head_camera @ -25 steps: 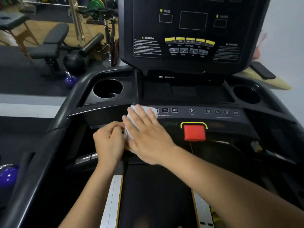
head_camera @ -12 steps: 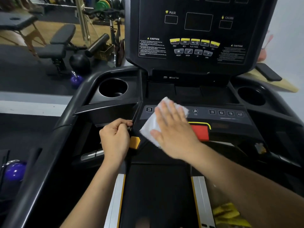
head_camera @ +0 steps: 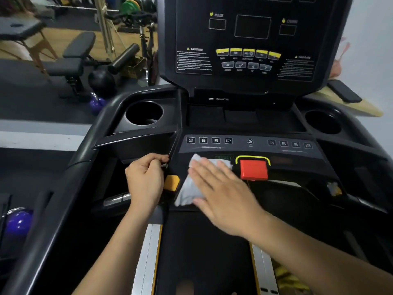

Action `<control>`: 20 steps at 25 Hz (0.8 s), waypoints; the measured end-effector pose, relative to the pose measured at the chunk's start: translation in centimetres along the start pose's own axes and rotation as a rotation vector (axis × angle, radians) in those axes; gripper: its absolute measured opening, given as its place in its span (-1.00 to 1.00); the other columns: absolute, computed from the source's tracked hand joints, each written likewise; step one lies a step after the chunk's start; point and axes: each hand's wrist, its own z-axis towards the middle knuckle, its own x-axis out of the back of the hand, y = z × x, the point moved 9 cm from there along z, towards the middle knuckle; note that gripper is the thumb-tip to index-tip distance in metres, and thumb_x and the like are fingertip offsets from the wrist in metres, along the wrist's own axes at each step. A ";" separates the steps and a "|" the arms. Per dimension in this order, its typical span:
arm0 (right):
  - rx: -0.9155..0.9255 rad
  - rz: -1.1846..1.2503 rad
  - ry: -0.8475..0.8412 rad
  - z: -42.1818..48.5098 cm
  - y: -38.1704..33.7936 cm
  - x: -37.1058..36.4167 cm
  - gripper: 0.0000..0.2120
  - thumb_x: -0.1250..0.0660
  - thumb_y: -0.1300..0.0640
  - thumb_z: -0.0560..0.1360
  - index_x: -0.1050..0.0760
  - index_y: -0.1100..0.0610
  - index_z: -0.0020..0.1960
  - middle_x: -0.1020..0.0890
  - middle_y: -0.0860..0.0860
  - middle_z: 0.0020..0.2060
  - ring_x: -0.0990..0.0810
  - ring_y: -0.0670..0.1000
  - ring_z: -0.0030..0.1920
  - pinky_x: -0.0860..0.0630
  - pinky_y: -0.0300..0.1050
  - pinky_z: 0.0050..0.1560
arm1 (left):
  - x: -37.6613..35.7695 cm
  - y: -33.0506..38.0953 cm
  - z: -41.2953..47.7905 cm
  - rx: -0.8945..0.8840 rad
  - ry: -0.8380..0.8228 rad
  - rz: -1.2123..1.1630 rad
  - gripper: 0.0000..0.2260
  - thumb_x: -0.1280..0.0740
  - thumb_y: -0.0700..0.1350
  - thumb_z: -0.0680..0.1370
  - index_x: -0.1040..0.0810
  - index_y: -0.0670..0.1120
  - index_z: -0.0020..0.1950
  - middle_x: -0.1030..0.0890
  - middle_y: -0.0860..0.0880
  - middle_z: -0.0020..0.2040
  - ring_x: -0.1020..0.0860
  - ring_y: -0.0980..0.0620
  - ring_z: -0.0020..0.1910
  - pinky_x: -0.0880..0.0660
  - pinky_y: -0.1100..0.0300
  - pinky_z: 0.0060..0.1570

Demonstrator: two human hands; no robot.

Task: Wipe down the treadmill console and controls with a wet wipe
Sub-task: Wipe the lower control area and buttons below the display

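Black belt: the treadmill belt [head_camera: 202, 252] runs nearest the camera, with two silver side rails edged in yellow.
Right hand: the right hand [head_camera: 221, 192] lies flat, fingers spread, pressing one wet wipe [head_camera: 188, 189] against the sloped lower console panel [head_camera: 297, 162].
Wet wipe: pale grey, crumpled, partly under the palm; it sits between one orange button [head_camera: 171, 182] and one red stop button [head_camera: 253, 169], close to both.
Left hand: the left hand [head_camera: 145, 177] is curled into a loose fist, fingertips pinching the console's left edge beside the orange button; it holds no wipe.
Number keys: two groups of four, each marked 3, 6, 9, 12, with one fan key [head_camera: 250, 142] between them.
Cup holders: two, one left [head_camera: 144, 112] and one right [head_camera: 322, 121].
Upper display: one dark screen [head_camera: 251, 39] with five yellow keys and four grey keys below.
Background: one bench [head_camera: 72, 58], one black ball [head_camera: 101, 79], and two purple kettlebells on the gym floor.
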 end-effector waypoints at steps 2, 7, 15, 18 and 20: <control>-0.033 0.046 -0.005 0.6 0.0 0.3 -0.38 0.08 -0.20 0.62 0.01 0.11 0.57 -0.03 0.02 0.56 0.12 0.01 0.56 0.12 0.08 0.53 | 0.1 0.2 -0.1 0.011 0.000 0.015 -0.67 -0.16 -0.23 0.38 -0.70 0.04 -0.27 -0.70 0.13 -0.26 -0.65 0.13 -0.21 -0.59 0.17 -0.19; 0.036 0.084 0.025 4.5 -4.0 1.1 -0.38 0.06 -0.18 0.62 -0.06 0.14 0.56 -0.01 0.03 0.57 0.16 0.04 0.56 0.14 0.13 0.51 | 0.7 -0.2 -0.2 0.030 0.010 0.008 -0.69 -0.16 -0.21 0.37 -0.66 0.06 -0.33 -0.67 0.08 -0.36 -0.58 0.14 -0.37 -0.51 0.21 -0.33; 0.027 0.032 0.024 3.2 1.6 0.2 -0.31 0.11 -0.24 0.58 0.04 0.13 0.58 0.02 0.03 0.57 0.18 0.05 0.55 0.14 0.09 0.53 | 0.4 -0.7 0.0 0.050 -0.002 -0.085 -0.72 -0.15 -0.23 0.37 -0.62 0.01 -0.35 -0.70 0.02 -0.27 -0.67 0.08 -0.23 -0.57 0.26 -0.24; -0.226 0.035 -0.005 4.9 6.9 0.4 -0.32 0.20 -0.27 0.59 0.13 0.08 0.58 0.10 0.02 0.57 0.23 0.07 0.55 0.25 0.06 0.51 | -0.2 0.5 -0.3 -0.047 0.007 0.041 -0.72 -0.15 -0.22 0.36 -0.59 0.06 -0.36 -0.66 0.12 -0.31 -0.59 0.14 -0.33 -0.49 0.28 -0.34; -0.324 0.079 -0.002 6.5 7.2 0.5 -0.34 0.20 -0.25 0.59 0.15 0.07 0.58 0.11 0.06 0.57 0.24 0.13 0.54 0.26 0.13 0.50 | -0.2 1.2 -0.4 -0.109 0.026 0.116 -0.74 -0.15 -0.20 0.36 -0.57 0.07 -0.36 -0.64 0.14 -0.32 -0.55 0.13 -0.35 -0.44 0.31 -0.36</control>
